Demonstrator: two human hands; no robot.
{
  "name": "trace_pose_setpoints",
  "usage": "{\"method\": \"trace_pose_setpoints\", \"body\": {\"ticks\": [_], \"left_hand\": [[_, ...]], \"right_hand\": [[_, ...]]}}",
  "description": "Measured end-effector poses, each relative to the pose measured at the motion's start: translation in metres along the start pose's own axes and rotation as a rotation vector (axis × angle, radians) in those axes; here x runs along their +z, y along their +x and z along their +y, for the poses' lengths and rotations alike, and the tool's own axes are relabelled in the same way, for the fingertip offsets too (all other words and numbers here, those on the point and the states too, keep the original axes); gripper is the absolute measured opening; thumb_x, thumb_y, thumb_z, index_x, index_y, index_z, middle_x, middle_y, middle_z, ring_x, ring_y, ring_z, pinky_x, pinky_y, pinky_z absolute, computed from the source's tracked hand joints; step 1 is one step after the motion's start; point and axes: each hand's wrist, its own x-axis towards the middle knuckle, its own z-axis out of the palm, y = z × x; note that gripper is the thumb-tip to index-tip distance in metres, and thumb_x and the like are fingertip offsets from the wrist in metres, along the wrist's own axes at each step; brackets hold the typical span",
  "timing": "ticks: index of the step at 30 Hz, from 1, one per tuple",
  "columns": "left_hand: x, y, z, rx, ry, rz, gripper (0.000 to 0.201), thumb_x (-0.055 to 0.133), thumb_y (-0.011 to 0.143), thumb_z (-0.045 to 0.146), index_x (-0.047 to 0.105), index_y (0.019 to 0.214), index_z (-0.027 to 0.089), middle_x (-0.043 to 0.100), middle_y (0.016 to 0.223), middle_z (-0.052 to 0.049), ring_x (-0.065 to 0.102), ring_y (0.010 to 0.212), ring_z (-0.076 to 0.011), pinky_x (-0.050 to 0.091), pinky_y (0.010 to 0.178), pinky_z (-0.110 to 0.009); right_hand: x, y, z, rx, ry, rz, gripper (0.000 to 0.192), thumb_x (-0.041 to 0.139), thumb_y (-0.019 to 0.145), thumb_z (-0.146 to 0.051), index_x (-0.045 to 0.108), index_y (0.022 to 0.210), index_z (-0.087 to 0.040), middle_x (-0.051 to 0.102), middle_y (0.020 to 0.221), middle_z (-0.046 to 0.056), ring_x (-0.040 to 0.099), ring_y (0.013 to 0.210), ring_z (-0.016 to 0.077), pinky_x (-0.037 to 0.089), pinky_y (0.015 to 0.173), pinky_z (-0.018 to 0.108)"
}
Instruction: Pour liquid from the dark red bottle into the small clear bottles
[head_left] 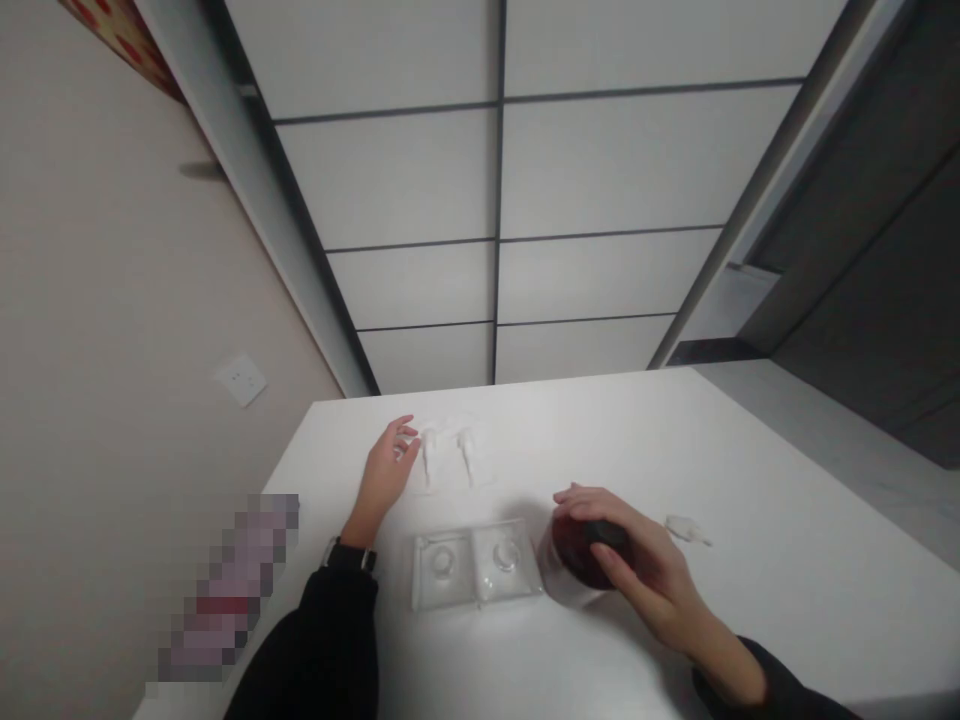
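Observation:
My left hand (390,458) is over the far left of the white table, fingers loosely curved and apart, holding nothing. Its fingertips come close to a white small-headed piece (429,458); a similar white piece (467,458) lies to its right, both on a faint clear sheet or tray. My right hand (637,560) curls over a round clear-sided container with a dark red top (574,555), thumb against its black knob-like part (606,537). The container stands on the table; my palm hides part of it. Left of it sits a clear two-compartment tray (477,600) with round clear shapes inside.
A small white object with a thin tip (686,530) lies right of my right hand. The white table (787,600) has its far edge before paneled sliding doors (420,200). A wall socket (244,380) is at left. A pixelated patch covers something at the table's left edge.

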Motion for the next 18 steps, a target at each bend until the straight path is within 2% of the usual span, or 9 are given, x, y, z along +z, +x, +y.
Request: {"method": "trace_pose_setpoints", "body": {"ticks": [2, 6, 11, 14, 18], "left_hand": [[0.0, -0.001, 0.001, 0.002, 0.006, -0.008, 0.042, 0.063, 0.09, 0.034, 0.063, 0.129, 0.019, 0.074, 0.108, -0.007, 0.066, 0.076, -0.0153, 0.054, 0.075, -0.03], [0.0, -0.002, 0.002, 0.0, 0.019, -0.018, 0.041, 0.063, 0.091, 0.032, 0.064, 0.129, 0.018, 0.074, 0.108, -0.007, 0.065, 0.075, -0.0153, 0.054, 0.075, -0.031], [-0.002, -0.004, 0.004, -0.01, 0.032, -0.022, 0.039, 0.061, 0.09, 0.032, 0.066, 0.126, 0.018, 0.074, 0.107, -0.008, 0.066, 0.076, -0.016, 0.054, 0.075, -0.031], [-0.003, -0.004, 0.004, -0.013, 0.037, -0.013, 0.041, 0.058, 0.09, 0.034, 0.066, 0.126, 0.017, 0.074, 0.107, -0.008, 0.066, 0.077, -0.0168, 0.053, 0.075, -0.032], [-0.002, -0.004, 0.005, -0.009, 0.048, -0.012, 0.043, 0.057, 0.09, 0.039, 0.066, 0.127, 0.018, 0.074, 0.106, -0.008, 0.066, 0.078, -0.0177, 0.053, 0.075, -0.032]], "right_hand": [[0.003, 0.003, 0.009, 0.013, 0.034, 0.002, 0.027, 0.051, 0.107, -0.03, 0.063, 0.131, -0.034, 0.077, 0.113, 0.008, 0.072, 0.116, 0.0267, 0.057, 0.108, 0.05], [0.004, 0.026, 0.033, 0.037, -0.002, 0.035, 0.023, 0.052, 0.107, -0.035, 0.066, 0.123, -0.028, 0.076, 0.11, 0.01, 0.072, 0.11, 0.0259, 0.06, 0.096, 0.044], [0.014, 0.053, 0.058, -0.083, -0.039, 0.15, 0.02, 0.054, 0.105, -0.037, 0.069, 0.11, -0.024, 0.073, 0.102, 0.009, 0.069, 0.097, 0.0245, 0.058, 0.084, 0.04], [0.021, 0.054, 0.062, -0.127, -0.029, 0.205, 0.019, 0.057, 0.103, -0.035, 0.069, 0.112, -0.024, 0.073, 0.101, 0.009, 0.069, 0.097, 0.0257, 0.058, 0.083, 0.041], [0.023, 0.048, 0.059, -0.136, 0.017, 0.177, 0.022, 0.059, 0.101, -0.034, 0.067, 0.12, -0.025, 0.073, 0.105, 0.009, 0.069, 0.099, 0.0262, 0.059, 0.084, 0.041]]}}
